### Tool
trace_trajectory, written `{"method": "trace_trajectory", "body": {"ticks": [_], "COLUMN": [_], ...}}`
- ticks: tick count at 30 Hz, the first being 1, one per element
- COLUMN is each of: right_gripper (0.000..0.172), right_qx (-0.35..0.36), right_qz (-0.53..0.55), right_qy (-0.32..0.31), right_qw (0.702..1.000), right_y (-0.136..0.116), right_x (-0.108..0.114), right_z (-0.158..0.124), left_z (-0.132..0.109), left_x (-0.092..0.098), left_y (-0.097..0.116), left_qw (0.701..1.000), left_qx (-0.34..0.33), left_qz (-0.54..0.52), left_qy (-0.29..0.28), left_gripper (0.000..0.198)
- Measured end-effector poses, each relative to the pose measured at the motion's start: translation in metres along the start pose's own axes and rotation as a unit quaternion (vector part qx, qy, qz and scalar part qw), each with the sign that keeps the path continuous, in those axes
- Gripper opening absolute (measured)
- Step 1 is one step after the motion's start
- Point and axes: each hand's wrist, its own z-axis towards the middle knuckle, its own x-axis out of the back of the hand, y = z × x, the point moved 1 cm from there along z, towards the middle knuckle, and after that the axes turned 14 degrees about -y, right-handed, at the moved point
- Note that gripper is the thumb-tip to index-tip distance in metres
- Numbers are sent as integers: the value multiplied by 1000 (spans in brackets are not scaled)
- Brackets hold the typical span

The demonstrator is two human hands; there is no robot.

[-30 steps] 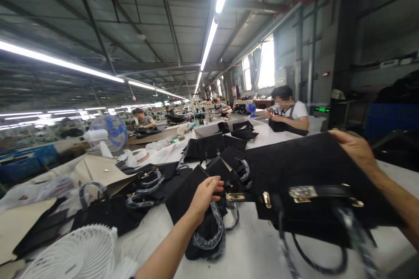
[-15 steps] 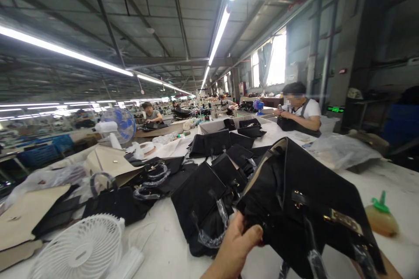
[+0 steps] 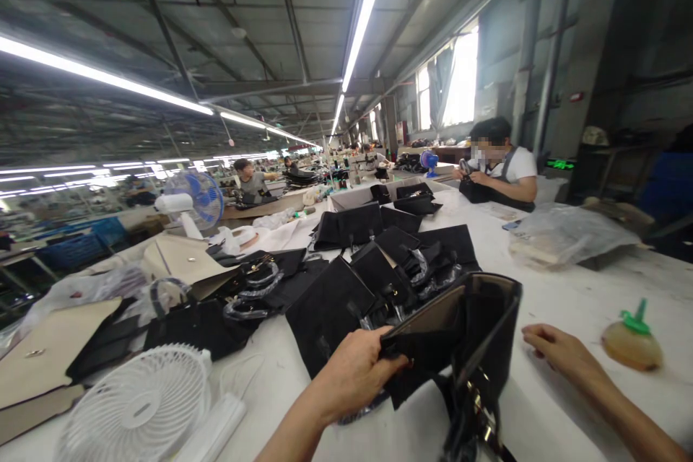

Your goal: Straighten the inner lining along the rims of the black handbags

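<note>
A black handbag (image 3: 490, 325) stands in front of me, its mouth gaping and its tan-grey lining showing. Gold metal fittings glint on its near side, low in the view. My left hand (image 3: 357, 372) grips the bag's left edge, thumb inside and fingers outside. To the right of the bag, my right hand (image 3: 563, 354) hovers apart from it with fingers loosely bent and nothing in them. Behind the bag lies a heap of more black handbags (image 3: 330, 303), some with plastic-wrapped handles.
A white fan (image 3: 135, 404) lies front left, near cream bag pieces (image 3: 65, 339). On the right are a squeeze bottle (image 3: 632, 343) with a green nozzle and a plastic bag (image 3: 568, 231). Across the white table (image 3: 585, 296) sits a co-worker (image 3: 506, 166) handling a black item.
The handbag has turned and dropped lower, so its open mouth now shows instead of its broad face. My right hand has come into view, apart from it. My left hand still grips it.
</note>
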Motion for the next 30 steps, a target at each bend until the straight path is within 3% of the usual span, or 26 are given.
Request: {"method": "trace_trajectory", "body": {"ticks": [3,5,7,10,13,17,24,27,30], "right_gripper": [32,34,34,26,20,17,14,21,22], "right_qx": [-46,-30,39,242,382,423,384,383,368], "right_qz": [48,32,29,-18,-83,-177,-281,-287,-298], "right_qy": [74,161,223,127,1,-100,-168,-171,-134], "right_qw": [995,986,974,962,920,883,863,861,871], "right_y": [-24,-63,-110,-173,-210,-232,-234,-232,-232], "right_x": [26,44,55,53,34,8,-9,-13,-16], "right_z": [-12,-25,-38,-48,-48,-40,-28,-24,-23], "left_z": [18,26,29,26,21,21,32,31,30], "left_x": [-12,-17,-18,-15,-12,-12,-18,-19,-21], "left_y": [-32,-44,-46,-37,-25,-18,-33,-35,-34], "left_qw": [997,994,994,986,967,953,958,961,962], "left_qx": [22,20,11,-9,-33,-47,-18,-16,-25], "left_qz": [-75,-99,-103,-158,-247,-295,-252,-238,-232], "left_qy": [23,42,46,55,55,54,139,140,140], "left_gripper": [18,18,15,14,43,43,42,41,38]}}
